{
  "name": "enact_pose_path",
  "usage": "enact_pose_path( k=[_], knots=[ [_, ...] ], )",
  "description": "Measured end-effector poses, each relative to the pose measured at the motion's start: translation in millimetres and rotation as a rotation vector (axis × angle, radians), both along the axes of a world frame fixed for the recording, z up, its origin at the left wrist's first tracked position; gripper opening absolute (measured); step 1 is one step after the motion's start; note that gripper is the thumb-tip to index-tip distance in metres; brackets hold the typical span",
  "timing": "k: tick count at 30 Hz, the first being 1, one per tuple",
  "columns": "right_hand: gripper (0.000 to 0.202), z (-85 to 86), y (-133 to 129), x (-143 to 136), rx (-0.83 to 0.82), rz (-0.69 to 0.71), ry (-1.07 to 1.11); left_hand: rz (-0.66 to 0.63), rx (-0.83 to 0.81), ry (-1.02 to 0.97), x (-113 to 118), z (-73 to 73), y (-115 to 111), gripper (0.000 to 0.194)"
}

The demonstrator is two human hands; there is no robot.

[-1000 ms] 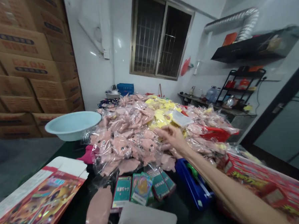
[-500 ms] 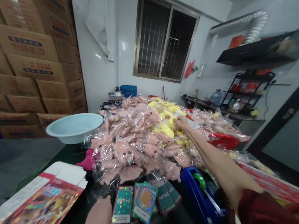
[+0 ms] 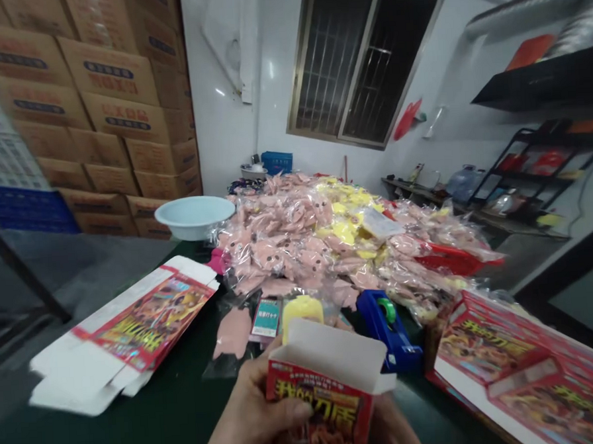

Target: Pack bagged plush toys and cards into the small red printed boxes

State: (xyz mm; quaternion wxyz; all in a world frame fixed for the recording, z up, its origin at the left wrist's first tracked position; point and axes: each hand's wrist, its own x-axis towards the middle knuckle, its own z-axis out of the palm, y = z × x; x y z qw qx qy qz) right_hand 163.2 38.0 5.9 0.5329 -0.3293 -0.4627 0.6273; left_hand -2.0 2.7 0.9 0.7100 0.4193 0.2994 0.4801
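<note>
left hand (image 3: 259, 399) grips one box (image 3: 330, 402) — right hand (image 3: 390, 424), can't tell — one tape dispenser (image 3: 395, 343)

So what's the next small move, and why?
Probably slip the yellow packet into the box: its white flap stands up unfolded, the left hand grips the box, and the packet shows just beyond it, seemingly within easy reach.
</note>
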Motion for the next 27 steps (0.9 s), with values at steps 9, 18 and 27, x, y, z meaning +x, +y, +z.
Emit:
enact_pose_path(
  k=[9,18,27],
  knots=[
    [0.064,46.7,0.5,33.1,-0.030,0.303,-0.246,-0.056,0.469,0.406,-11.5,14.4,-20.0,0.019],
    [0.018,90.3,-29.9,76.0,0.406,-0.725,-0.208,0.222,0.091,0.387,-10.3,-11.7,-17.7,0.045],
    [0.036,56.9,-80.1,29.1,1.001,-0.750,-0.771,0.048,0.121,0.198,5.1,-5.7,-24.3,0.058]
  ],
)
